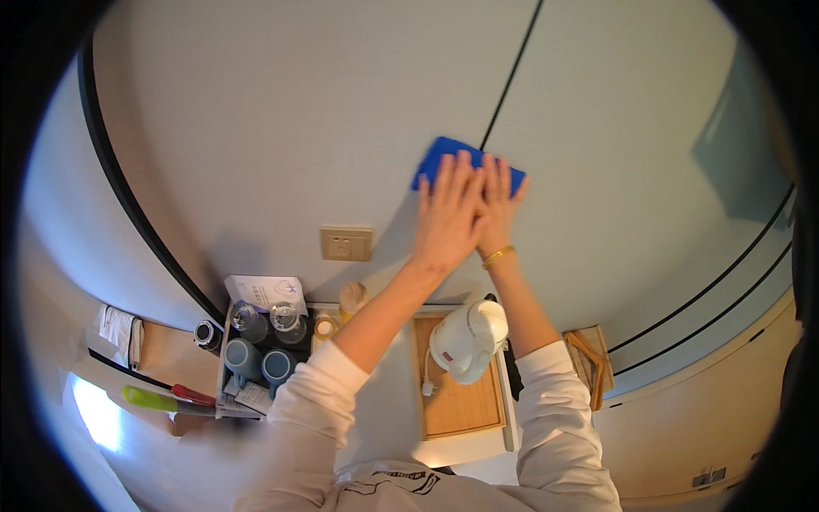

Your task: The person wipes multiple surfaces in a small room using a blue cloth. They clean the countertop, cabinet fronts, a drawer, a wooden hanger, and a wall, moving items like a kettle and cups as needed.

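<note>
A folded blue cloth (437,152) lies flat against the pale wall panel, across the lower end of a thin black seam (512,83). My left hand (449,214) presses on it with the fingers spread. Beside it and partly overlapped by it, my right hand (498,208) also holds the cloth to the wall, its fingertips on the blue fabric. A gold bracelet (498,256) circles the right wrist. Below my forearms, a white electric kettle (470,339) stands on a wooden tray (457,409), its plug lying on the tray.
A wall socket (346,244) sits left of my hands. Below it, a black tray (297,351) holds clear glasses (288,325), blue mugs (242,358) and printed papers. Green-handled (144,398) and red-handled tools lie further left. Wooden hangers (585,365) are at right, near a door (691,422).
</note>
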### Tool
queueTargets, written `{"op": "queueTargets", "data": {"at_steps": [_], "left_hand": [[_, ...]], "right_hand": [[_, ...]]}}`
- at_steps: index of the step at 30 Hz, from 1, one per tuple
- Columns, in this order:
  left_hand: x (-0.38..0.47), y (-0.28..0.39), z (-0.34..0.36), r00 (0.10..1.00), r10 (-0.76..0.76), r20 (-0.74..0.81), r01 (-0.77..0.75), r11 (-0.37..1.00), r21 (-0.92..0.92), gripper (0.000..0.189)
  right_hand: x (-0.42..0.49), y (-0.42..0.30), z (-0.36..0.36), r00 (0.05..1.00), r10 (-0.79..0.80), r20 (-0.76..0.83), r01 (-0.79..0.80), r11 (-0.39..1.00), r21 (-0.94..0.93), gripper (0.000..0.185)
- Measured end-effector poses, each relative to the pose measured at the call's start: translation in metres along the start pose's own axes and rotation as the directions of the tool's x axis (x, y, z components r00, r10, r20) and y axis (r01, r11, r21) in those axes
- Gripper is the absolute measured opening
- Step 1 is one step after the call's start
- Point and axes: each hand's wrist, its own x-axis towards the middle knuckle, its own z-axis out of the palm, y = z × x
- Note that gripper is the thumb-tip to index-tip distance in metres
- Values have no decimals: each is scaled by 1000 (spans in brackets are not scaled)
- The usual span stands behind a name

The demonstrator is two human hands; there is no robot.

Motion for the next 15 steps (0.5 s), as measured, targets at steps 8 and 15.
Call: {"op": "queueTargets", "data": {"at_steps": [8,15], "left_hand": [[32,33,32,993,1,-120,15,992,128,76],[56,70,77,962,-97,-254,147,971,187,79]], "right_hand": [[12,27,-14,996,87,-22,-84,990,114,50],[20,74,-16,995,-20,-98,35,987,157,48]]}}
